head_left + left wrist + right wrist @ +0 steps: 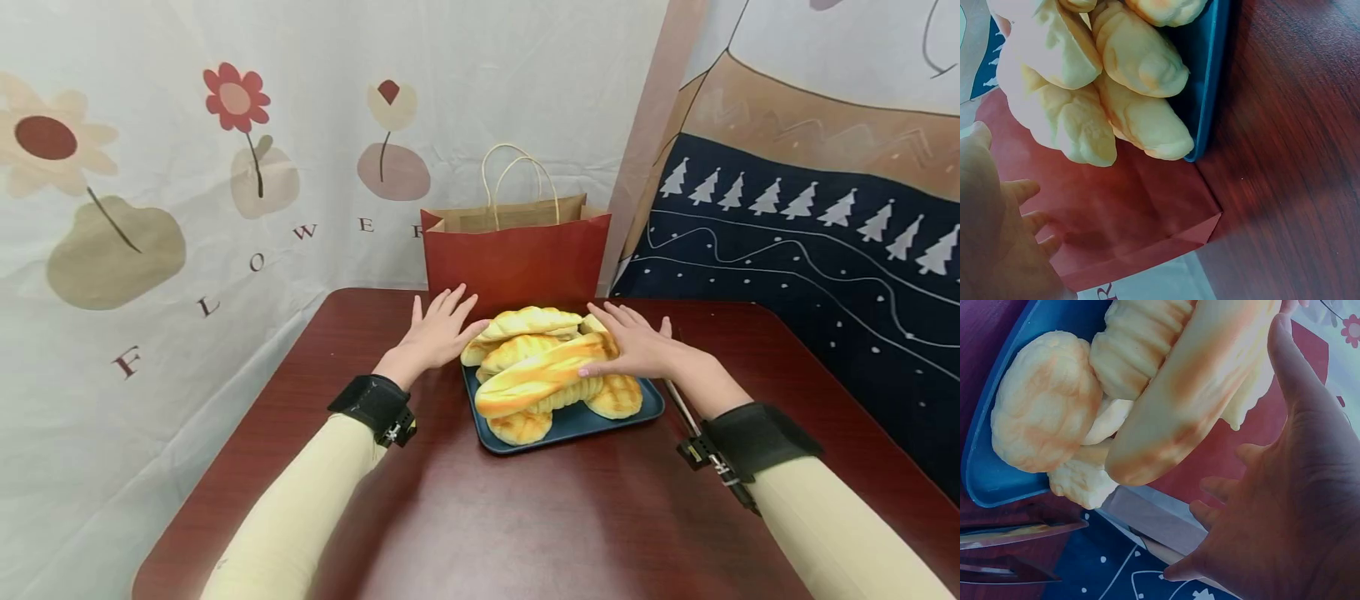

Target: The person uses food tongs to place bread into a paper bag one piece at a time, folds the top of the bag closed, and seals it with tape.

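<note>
Several bread loaves and rolls are heaped on a dark blue tray (517, 448), with a long twisted loaf (540, 375) lying slantwise on top. My left hand (438, 332) hovers at the heap's left, fingers straight and spread, its thumb near the back loaf (528, 323). On the other side, my right hand (637, 346) reaches over the right end of the long loaf, fingers extended; whether its thumb touches the loaf I cannot tell. Both palms hold nothing. A flat round bun (1047, 403) sits at the tray's corner in the right wrist view.
Directly behind the tray stands a red paper bag (517, 265) with its top open and two twisted handles. A long metal utensil (681, 407) lies right of the tray, partly under my right wrist. Printed cloths (315, 125) hang behind the dark red wooden table (480, 533).
</note>
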A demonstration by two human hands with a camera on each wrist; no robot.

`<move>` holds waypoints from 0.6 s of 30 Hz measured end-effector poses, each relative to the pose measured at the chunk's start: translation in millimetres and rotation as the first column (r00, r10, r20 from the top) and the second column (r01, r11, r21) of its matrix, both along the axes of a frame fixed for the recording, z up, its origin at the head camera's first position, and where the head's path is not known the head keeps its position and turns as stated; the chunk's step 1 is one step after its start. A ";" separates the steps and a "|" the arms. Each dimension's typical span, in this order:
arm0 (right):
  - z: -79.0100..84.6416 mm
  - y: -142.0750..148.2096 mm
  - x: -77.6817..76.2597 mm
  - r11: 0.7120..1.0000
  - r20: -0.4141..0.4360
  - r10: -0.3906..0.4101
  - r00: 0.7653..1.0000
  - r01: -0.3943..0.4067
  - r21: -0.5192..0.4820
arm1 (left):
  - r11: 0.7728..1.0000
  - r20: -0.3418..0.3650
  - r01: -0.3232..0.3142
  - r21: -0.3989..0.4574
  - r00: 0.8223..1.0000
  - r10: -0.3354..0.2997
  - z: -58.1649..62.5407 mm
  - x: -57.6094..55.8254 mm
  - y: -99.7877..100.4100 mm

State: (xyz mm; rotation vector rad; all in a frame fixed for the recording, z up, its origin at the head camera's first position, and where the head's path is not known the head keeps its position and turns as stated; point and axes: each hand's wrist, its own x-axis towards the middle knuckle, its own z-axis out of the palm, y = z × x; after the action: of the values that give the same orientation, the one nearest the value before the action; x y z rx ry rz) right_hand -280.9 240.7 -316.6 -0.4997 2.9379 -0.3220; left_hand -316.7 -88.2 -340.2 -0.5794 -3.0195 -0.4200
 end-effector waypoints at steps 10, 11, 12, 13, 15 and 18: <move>-3.8 3.5 9.2 1.000 0.000 0.006 1.000 -0.006 -0.019 | 1.000 0.006 -0.011 0.000 1.000 0.011 -0.3 5.1 -4.7; -4.3 4.6 10.1 1.000 0.000 0.004 1.000 -0.004 -0.023 | 1.000 0.004 -0.015 0.001 1.000 0.015 -0.5 5.7 -5.6; -4.9 5.9 11.0 1.000 0.002 0.003 1.000 -0.003 -0.026 | 1.000 0.000 -0.016 0.005 1.000 0.016 -0.7 6.2 -6.5; -5.3 7.4 11.9 1.000 0.003 0.000 1.000 0.000 -0.028 | 1.000 0.001 -0.016 0.009 1.000 0.016 -1.1 6.9 -7.4; -6.7 10.6 13.6 0.999 0.006 -0.004 1.000 0.004 -0.033 | 1.000 0.005 -0.015 0.009 1.000 0.015 -2.6 8.0 -9.7; -8.6 15.1 15.5 0.999 0.009 -0.004 1.000 0.005 -0.037 | 1.000 0.018 -0.017 0.006 1.000 0.017 -4.9 10.2 -14.9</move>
State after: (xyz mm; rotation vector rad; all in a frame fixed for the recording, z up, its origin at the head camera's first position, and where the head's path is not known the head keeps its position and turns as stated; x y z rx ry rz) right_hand -265.4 255.8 -325.2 -0.4953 2.9295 -0.3783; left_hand -306.6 -103.1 -345.1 -0.5517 -3.0371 -0.4356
